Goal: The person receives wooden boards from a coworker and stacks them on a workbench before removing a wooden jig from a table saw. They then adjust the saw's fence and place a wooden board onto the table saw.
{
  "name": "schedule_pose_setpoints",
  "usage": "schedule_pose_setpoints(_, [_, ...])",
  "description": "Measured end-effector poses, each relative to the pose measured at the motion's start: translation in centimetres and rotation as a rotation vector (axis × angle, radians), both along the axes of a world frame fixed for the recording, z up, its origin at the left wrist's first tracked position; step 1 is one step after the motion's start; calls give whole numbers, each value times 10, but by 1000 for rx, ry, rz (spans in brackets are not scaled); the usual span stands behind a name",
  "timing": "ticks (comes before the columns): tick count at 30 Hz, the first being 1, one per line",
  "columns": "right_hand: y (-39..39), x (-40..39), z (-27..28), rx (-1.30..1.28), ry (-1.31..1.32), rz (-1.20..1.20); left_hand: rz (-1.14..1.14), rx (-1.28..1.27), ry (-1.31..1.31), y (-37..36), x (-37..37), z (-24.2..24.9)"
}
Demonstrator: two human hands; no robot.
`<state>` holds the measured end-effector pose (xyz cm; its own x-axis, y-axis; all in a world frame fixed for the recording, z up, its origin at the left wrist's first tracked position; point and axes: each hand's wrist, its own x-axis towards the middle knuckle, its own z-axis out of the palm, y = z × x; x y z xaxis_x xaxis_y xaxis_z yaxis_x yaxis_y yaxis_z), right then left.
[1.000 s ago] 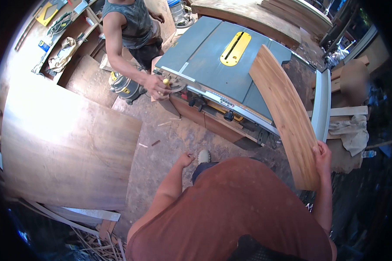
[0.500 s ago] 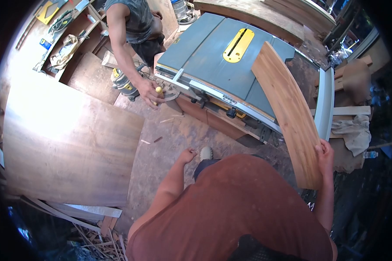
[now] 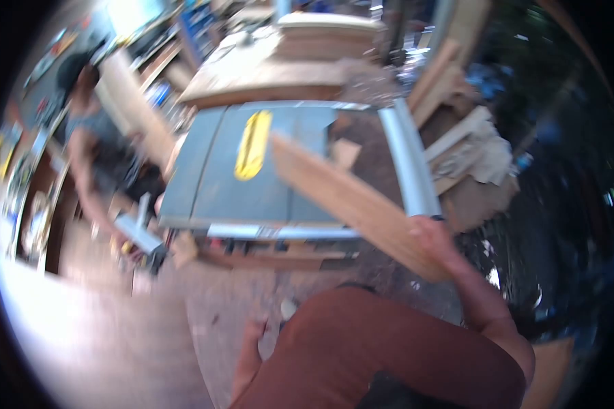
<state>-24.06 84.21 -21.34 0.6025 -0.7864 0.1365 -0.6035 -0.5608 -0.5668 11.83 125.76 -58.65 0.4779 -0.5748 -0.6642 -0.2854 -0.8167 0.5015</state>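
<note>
My right hand (image 3: pixel 430 235) is closed around the near end of a long wooden board (image 3: pixel 351 198). The board slants over the right side of a table saw (image 3: pixel 215 177), its far end close to the yellow insert plate (image 3: pixel 254 146). Low beside my body, my left hand (image 3: pixel 255 330) hangs with its fingers curled and seemingly nothing in them, though it is blurred. At the saw's left, a co-worker (image 3: pixel 106 146) reaches one arm down to a grey metal T-shaped piece (image 3: pixel 140 233).
A pale metal rail (image 3: pixel 411 160) runs along the saw's right side. Behind the saw, boards (image 3: pixel 329 37) are stacked on a workbench (image 3: pixel 252 88). Scrap wood and a cloth (image 3: pixel 481 146) lie at the right. A large wooden sheet (image 3: pixel 129 341) covers the lower left.
My view has swung right and blurred. The board, still in my right hand, now slants farther left across the saw. The co-worker stands farther left in view, beside the metal piece.
</note>
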Motion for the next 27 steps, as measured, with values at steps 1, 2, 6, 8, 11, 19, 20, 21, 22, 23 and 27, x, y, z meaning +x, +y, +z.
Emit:
schedule_pose_setpoints(1, [6,5,11,-26,36,-22,72,-59,-26,-6,-2,19])
schedule_pose_setpoints(2, [13,11,20,-38,73,-29,103,-42,-58,-19,-5,48])
schedule_pose_setpoints(6, [25,31,10,-69,22,1,25,-96,-82,-47,28,15])
schedule_pose_setpoints(8, [28,45,4,-112,19,63,82,-96,-66,-67,41,12])
schedule_pose_setpoints(11, [37,70,2,-116,56,123,296,-363,97,-129,39,98])
schedule_pose_setpoints(19, [65,142,-3,-293,43,327,306,-1017,787,-224,32,259])
schedule_pose_setpoints(20, [69,152,-3,-324,44,367,364,-1046,879,-229,30,267])
schedule_pose_setpoints(21, [72,163,-4,-323,44,391,423,-1073,970,-226,33,270])
schedule_pose_setpoints(22, [73,173,-7,-371,27,441,463,-1081,1023,-226,41,260])
schedule_pose_setpoints(23, [76,182,-10,-415,11,488,482,-1085,1019,-221,46,261])
schedule_pose_setpoints(27, [86,226,-30,-433,58,559,548,-989,960,-216,67,272])
